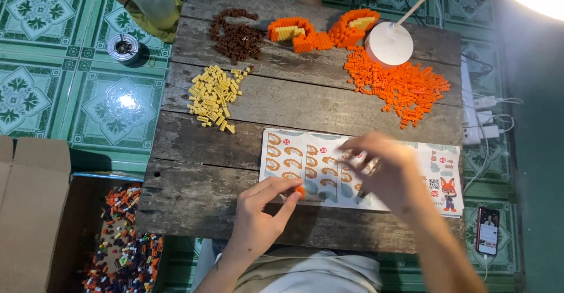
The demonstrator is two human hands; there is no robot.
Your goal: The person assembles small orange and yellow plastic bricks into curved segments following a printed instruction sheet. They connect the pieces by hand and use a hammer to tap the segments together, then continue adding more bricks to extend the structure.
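Hands are seen at the lower middle of the frame, two in all, over one wooden table (223,205) made of weathered planks. One small orange brick (300,191) is pinched between the thumb and forefinger of the left hand (261,214), just at the lower left edge of one instruction sheet (329,169) that is laid flat on the table. The right hand (388,172) is held over the middle of that sheet, blurred, its fingers curled narrowly together; whether anything is gripped in them cannot be told. Three loose heaps of bricks are spread on the upper half of the table: one brown pile (237,34) at the upper left, one yellow pile (214,96) just below it, and one orange pile (396,84) at the upper right. Two part-built orange and yellow pieces (320,32) are set side by side, touching, at the top middle. One white lamp base (389,43) is stood at the edge of the orange pile. One cardboard box (29,211) with mixed bricks is placed on the floor at the lower left, and one phone (487,229) is laid at the lower right.
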